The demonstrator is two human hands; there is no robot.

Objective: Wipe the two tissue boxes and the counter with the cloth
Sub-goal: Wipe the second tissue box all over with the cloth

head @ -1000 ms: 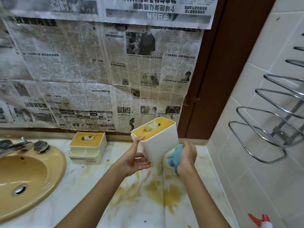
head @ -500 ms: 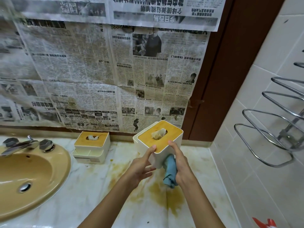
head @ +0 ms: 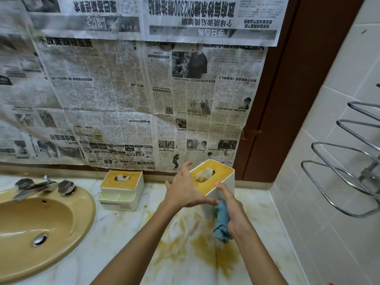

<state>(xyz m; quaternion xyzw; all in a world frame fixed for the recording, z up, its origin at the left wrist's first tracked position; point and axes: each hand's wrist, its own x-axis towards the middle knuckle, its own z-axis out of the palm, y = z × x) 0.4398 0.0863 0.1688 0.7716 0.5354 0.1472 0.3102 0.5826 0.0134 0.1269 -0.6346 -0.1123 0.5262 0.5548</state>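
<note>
A tall white tissue box [head: 223,174] with a yellow wooden lid stands at the back right of the marble counter [head: 127,233]. My left hand [head: 185,192] lies against its left side with fingers spread and the thumb along its front. My right hand [head: 234,210] is closed around a rolled blue cloth [head: 222,221] pressed to the box's front, its index finger on the lid's edge. A second, lower tissue box [head: 121,188] with the same lid sits by the wall to the left. Yellow-brown stains [head: 205,243] cover the counter below the hands.
A yellow basin [head: 30,229] with a chrome tap [head: 35,188] fills the left of the counter. Newspaper [head: 144,99] covers the wall behind. A chrome wire rack [head: 349,161] juts from the tiled right wall, beside a brown door frame [head: 287,99].
The tall box came down from its tilted, lifted position to the counter's back right. My left hand loosened and spread its fingers. My right hand with the cloth moved onto the box's front.
</note>
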